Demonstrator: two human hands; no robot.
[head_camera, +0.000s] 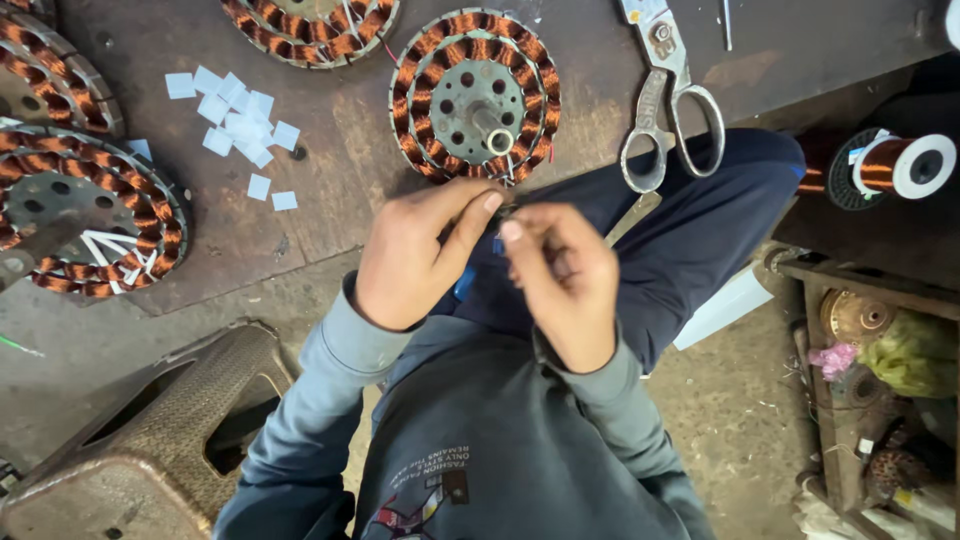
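The counter (300, 230) is a dark, worn metal sheet carrying several copper-wound motor stators. The largest visible stator (85, 215) lies at the left edge, with white sleeving strips across its centre. A second stator (473, 95), with a central shaft and bearing, sits directly above the hands, at the counter's near edge. A brown woven stool (150, 430) stands at lower left. Steel scissors (668, 100) lie to the right of the second stator, handles toward the person. A spool of copper wire (900, 165) rests at far right. A scatter of small white paper squares (235, 125) lies between the stators.

The left hand (415, 255) and right hand (560, 280) meet just below the second stator, over the person's lap. Each grip is pressed together, thumb against forefinger, pinching a small dark item (500, 225) between both hands; its identity cannot be determined.
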